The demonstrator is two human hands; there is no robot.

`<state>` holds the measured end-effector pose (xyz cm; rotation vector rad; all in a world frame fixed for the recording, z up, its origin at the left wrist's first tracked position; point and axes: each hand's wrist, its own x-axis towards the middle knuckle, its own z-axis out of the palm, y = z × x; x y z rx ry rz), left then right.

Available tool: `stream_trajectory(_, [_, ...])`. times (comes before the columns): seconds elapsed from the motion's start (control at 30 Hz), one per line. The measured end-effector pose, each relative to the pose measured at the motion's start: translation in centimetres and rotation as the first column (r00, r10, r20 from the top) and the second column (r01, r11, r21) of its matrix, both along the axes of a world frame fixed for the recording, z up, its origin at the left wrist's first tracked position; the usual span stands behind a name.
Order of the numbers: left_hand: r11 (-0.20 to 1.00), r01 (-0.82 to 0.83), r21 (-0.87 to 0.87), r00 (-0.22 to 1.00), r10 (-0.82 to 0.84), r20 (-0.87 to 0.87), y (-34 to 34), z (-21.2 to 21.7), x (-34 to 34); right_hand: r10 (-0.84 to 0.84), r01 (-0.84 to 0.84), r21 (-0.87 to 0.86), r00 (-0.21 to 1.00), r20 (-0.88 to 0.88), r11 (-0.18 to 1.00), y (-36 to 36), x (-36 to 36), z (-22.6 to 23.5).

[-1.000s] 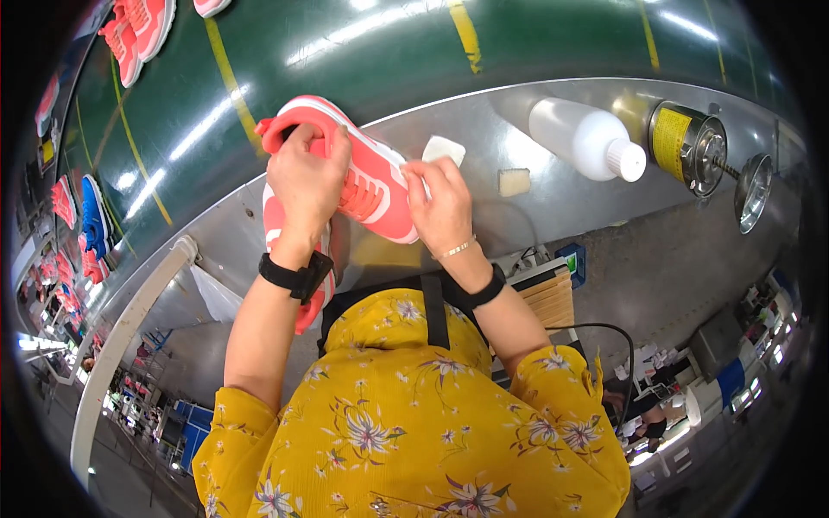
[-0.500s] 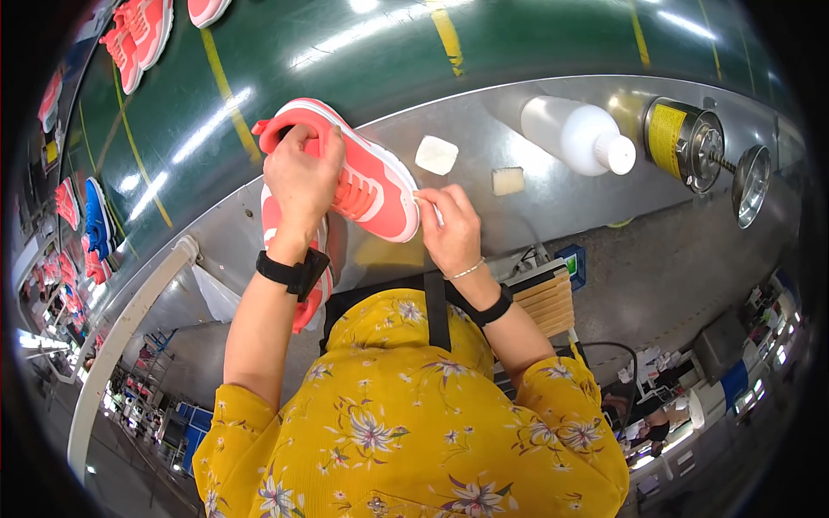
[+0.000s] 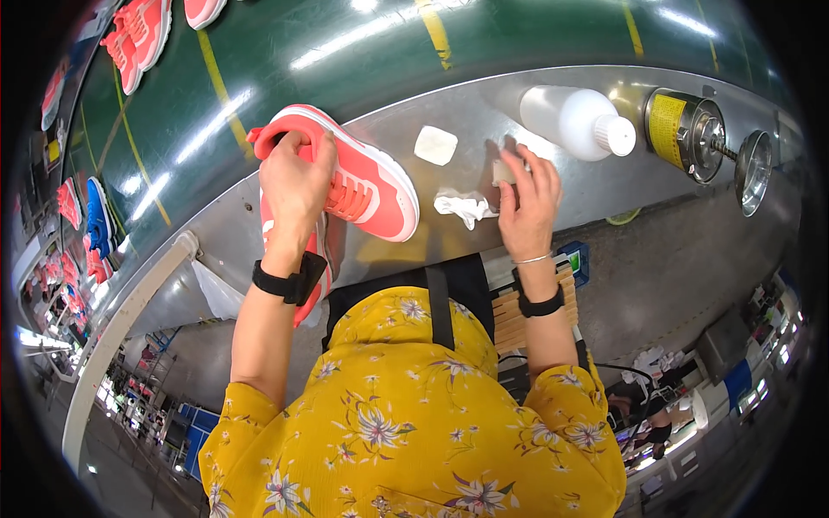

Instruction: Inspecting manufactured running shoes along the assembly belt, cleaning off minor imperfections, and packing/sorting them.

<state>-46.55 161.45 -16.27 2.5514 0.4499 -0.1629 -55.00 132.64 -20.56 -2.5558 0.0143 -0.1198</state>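
My left hand (image 3: 296, 183) grips a coral sneaker (image 3: 373, 197) with a white sole, its fingers inside the collar and its toe pointing toward the lower right. Under that forearm stands a second coral sneaker (image 3: 313, 300), partly hidden. My right hand (image 3: 530, 205) reaches over the metal ledge with its fingers apart, fingertips beside a small pale block (image 3: 502, 173). Whether they touch it I cannot tell. A crumpled white tissue (image 3: 465, 207) lies between the sneaker's toe and my right hand. Above it is a white square pad (image 3: 435, 145).
Farther right on the metal ledge (image 3: 665, 192) lie a white plastic bottle (image 3: 566, 123) and a metal can (image 3: 686, 129) with a yellow label, its brush lid (image 3: 753, 173) out beside it. Beyond runs a green conveyor belt (image 3: 345, 78) with more coral shoes (image 3: 138, 39) and a blue shoe (image 3: 98, 220).
My right hand has left the sneaker's toe and moved right to the pale block, its fingers spreading. A crumpled tissue now lies on the ledge. The left hand keeps its grip.
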Motion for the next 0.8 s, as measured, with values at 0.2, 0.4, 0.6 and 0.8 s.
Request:
stream_trajectory(0.2, [0.999, -0.028, -0.022, 0.999, 0.029, 0.030, -0.3, -0.3, 0.0, 0.038, -0.045, -0.025, 0.972, -0.234, 0.999, -1.8, 0.6, -0.2])
stream_trajectory(0.4, [0.997, -0.066, -0.034, 0.998, 0.067, 0.016, -0.5, -0.2, -0.2, 0.109, -0.008, 0.452, 0.974, -0.199, 0.892, 3.3, 0.4, 1.3])
stream_trajectory(0.6, [0.993, -0.047, -0.104, 0.999, 0.050, 0.019, -0.1, -0.4, -0.1, -0.025, 0.230, 0.602, 0.944, -0.329, 0.764, 11.3, 0.6, 0.4])
stream_trajectory(0.8, [0.999, -0.029, -0.045, 0.999, 0.028, -0.020, 0.0, -0.2, 0.0, -0.103, 0.258, 0.566, 0.951, -0.291, 0.783, 11.9, -2.1, -1.9])
